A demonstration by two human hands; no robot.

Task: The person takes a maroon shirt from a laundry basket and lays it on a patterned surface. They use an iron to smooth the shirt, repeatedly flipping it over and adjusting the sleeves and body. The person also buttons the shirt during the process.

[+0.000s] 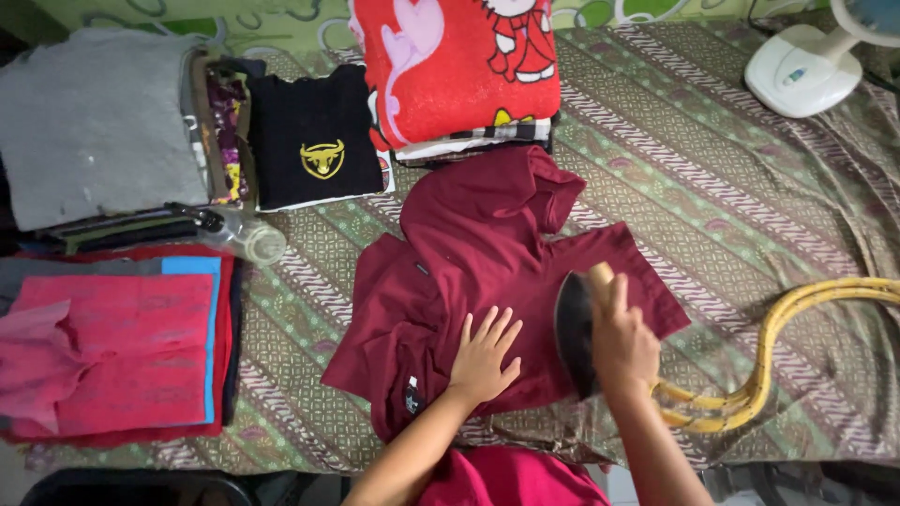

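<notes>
Surface: a patterned cloth [750, 187] in brown, green and cream stripes covers the whole work area; it lies a little rumpled toward the right edge.
Room: the view looks straight down; a strip of green patterned fabric [262, 23] shows along the top edge, and little else of the room can be made out.
Shirt: a dark red shirt [469, 272] lies spread near the middle of the cloth, collar toward the top, one short sleeve folded over near the collar, a small dark label on the lower front.
Left hand: the left hand [483, 361] rests flat on the lower part of the shirt, fingers spread and open, pressing the fabric down.
Right hand: the right hand [623, 347] is closed around the wooden handle of an iron [574, 330], whose dark sole stands on the shirt's right side.
Cord: a thick yellow cord [778, 328] runs from near the iron and curves away to the right edge.
Folded stacks: a red printed blanket [459, 66] on a pile sits just above the shirt; a black shirt with a gold emblem [314, 141] lies to its left; a grey folded cloth [94, 122] fills the upper left corner; pink and red folded clothes [112, 347] lie at the left.
Bottle: a clear plastic bottle [248, 236] lies on its side between the stacks.
Fan: the white base of a fan [802, 70] stands at the upper right.
</notes>
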